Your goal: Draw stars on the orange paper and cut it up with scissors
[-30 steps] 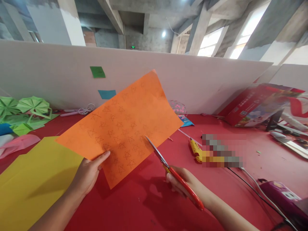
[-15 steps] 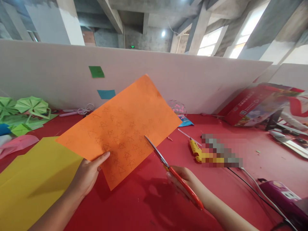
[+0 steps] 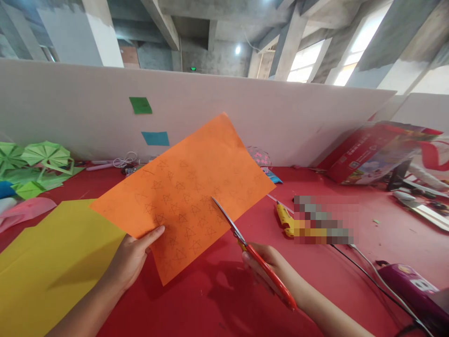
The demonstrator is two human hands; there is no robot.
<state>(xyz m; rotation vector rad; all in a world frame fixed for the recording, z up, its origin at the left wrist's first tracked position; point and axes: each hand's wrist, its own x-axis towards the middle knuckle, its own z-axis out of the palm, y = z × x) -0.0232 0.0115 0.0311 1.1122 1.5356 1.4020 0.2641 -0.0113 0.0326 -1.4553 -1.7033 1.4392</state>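
Observation:
My left hand (image 3: 131,260) pinches the near edge of an orange sheet of paper (image 3: 189,187) covered with several small pencilled stars, and holds it up above the red table (image 3: 217,299). My right hand (image 3: 268,267) grips red-handled scissors (image 3: 252,255). Their blades point up and left, with the tips against the sheet's right half. The fingers of my right hand are mostly hidden under the handles.
A yellow sheet (image 3: 45,267) lies at the left. Green folded paper shapes (image 3: 35,164) and a pink piece (image 3: 24,208) sit at the far left. A yellow glue gun (image 3: 286,220), a red box (image 3: 372,150), a cable and a purple object (image 3: 410,285) are on the right. A white partition (image 3: 298,121) stands behind.
The orange sheet has shifted a little to the right and flattened, so the scissor tips now lie further in over it. My right hand has hardly moved.

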